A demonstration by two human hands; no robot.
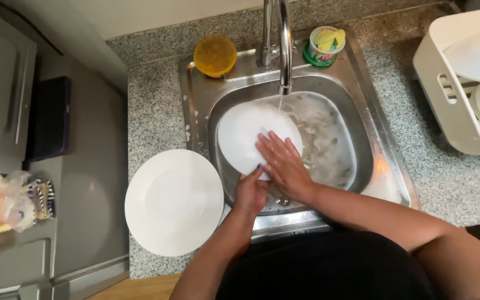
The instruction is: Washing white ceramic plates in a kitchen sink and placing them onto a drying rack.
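Rinsing white plate (pixel 245 136) — both hands

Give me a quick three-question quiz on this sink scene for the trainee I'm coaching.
1. True or false: water is running from the tap onto the white plate held over the sink.
2. Which hand grips that plate's lower edge: the left hand or the right hand?
3. What lies on the counter left of the sink? A) a second white plate B) a frying pan C) a cutting board

Key
1. True; a thin stream falls onto the plate's upper edge.
2. The left hand; the right hand lies flat on the plate's face.
3. A
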